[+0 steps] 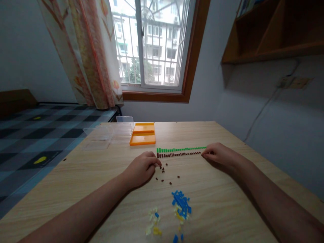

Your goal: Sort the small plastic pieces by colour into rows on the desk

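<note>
My right hand (217, 153) pinches at the right end of a row of small brown building bricks (174, 155), its fingertips closed on a tiny brown brick. Behind that row runs a matching line of small green bricks (177, 149), which reaches up to the same hand. My left hand (143, 168) rests on the table with curled fingers, its fingertips down at a few loose brown bricks (163, 169). Whether a brick is between those fingers cannot be made out. More loose brown bricks (170, 183) lie scattered in front.
A pile of blue bricks (181, 202) lies near me, with yellow pieces (157, 231) and pale pieces (150, 226) around it. An open orange case (143, 144) and clear plastic boxes (97, 143) stand at the table's back left. A checked bed (63, 125) is beyond the left edge.
</note>
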A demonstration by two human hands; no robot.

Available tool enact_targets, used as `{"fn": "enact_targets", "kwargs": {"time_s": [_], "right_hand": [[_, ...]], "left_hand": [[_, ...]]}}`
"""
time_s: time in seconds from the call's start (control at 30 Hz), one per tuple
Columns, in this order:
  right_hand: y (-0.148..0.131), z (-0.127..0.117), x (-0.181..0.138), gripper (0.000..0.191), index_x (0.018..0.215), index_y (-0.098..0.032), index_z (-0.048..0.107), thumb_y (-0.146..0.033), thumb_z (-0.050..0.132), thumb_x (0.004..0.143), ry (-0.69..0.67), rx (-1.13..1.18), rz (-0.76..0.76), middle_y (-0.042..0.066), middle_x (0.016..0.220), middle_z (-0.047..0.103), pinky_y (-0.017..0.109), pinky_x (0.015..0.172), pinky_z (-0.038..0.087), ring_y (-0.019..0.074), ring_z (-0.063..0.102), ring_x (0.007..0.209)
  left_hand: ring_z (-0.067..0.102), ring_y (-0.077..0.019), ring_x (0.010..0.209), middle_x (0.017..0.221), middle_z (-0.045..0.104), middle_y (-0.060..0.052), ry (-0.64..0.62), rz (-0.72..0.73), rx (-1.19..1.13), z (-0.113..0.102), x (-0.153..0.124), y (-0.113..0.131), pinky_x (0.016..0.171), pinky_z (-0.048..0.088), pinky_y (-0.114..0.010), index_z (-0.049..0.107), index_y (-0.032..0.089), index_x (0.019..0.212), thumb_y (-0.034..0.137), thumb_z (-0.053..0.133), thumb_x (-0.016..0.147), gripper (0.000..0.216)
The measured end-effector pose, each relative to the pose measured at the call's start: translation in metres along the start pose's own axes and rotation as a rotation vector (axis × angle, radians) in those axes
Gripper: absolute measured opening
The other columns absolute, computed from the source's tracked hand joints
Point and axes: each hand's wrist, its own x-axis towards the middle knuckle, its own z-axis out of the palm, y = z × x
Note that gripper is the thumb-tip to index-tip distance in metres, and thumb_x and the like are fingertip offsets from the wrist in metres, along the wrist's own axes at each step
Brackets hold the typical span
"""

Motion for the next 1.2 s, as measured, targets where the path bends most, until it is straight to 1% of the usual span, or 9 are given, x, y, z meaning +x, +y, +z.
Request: {"fn": "enact_targets", "kwargs": {"time_s": [0.17,0.23,0.3,0.5,0.67,0.9,1.2], "right_hand": [[0.014,0.0,0.005,0.026,0.088,-0.017,0.082,-0.031,0.06,0.086,0.033,0.026,-0.028,0.008,0.079,0.077,0.029,0.065,0.045,0.022,0.065,0.072],[0.018,0.0,0.005,0.029,0.092,-0.017,0.082,-0.033,0.058,0.089,0.033,0.022,-0.026,0.009,0.086,0.078,0.03,0.068,0.046,0.0226,0.067,0.076],[0.019,0.001,0.006,0.032,0.095,-0.016,0.082,-0.035,0.056,0.091,0.04,0.015,-0.021,0.01,0.089,0.078,0.031,0.069,0.046,0.0227,0.067,0.078],[0.015,0.004,0.007,0.036,0.096,-0.016,0.082,-0.04,0.055,0.091,0.069,0.039,0.058,0.01,0.087,0.079,0.03,0.066,0.044,0.022,0.067,0.075],[0.015,0.004,0.008,0.035,0.097,-0.016,0.082,-0.04,0.056,0.09,0.069,0.064,0.079,0.009,0.089,0.079,0.03,0.067,0.046,0.0218,0.068,0.076],[0.016,0.004,0.007,0.035,0.098,-0.015,0.081,-0.039,0.057,0.09,0.061,0.074,0.06,0.01,0.089,0.079,0.03,0.067,0.046,0.0227,0.068,0.078],[0.017,0.004,0.007,0.034,0.099,-0.015,0.081,-0.038,0.057,0.09,0.074,0.069,0.017,0.01,0.088,0.078,0.029,0.066,0.045,0.0211,0.067,0.074]], "left_hand": [[0.062,-0.0198,0.091,0.091,0.067,-0.005,-0.005,-0.004,0.0,-0.001,0.0,0.001,0.087,0.05,-0.034,0.077,0.022,0.089,0.005,0.048,0.08,0.034],[0.062,-0.0201,0.091,0.091,0.067,-0.005,-0.009,-0.011,0.002,-0.002,0.0,0.002,0.087,0.05,-0.034,0.077,0.022,0.089,0.005,0.048,0.08,0.034],[0.062,-0.0198,0.091,0.091,0.067,-0.005,-0.013,-0.015,0.0,-0.003,0.001,0.003,0.087,0.05,-0.034,0.077,0.022,0.088,0.005,0.048,0.08,0.035],[0.062,-0.0196,0.09,0.09,0.067,-0.005,-0.019,-0.021,0.003,-0.003,0.002,0.003,0.087,0.05,-0.034,0.077,0.021,0.088,0.003,0.048,0.079,0.035],[0.062,-0.0197,0.09,0.09,0.067,-0.005,-0.006,-0.023,-0.003,-0.003,0.002,0.003,0.087,0.05,-0.034,0.077,0.021,0.088,0.004,0.048,0.079,0.035],[0.062,-0.0197,0.09,0.09,0.068,-0.005,-0.004,-0.014,0.001,-0.003,0.002,0.002,0.086,0.05,-0.034,0.077,0.022,0.088,0.005,0.048,0.081,0.034],[0.062,-0.0198,0.09,0.09,0.067,-0.004,0.0,0.001,0.005,-0.003,0.001,0.001,0.087,0.05,-0.034,0.076,0.022,0.088,0.005,0.048,0.081,0.034]]}}
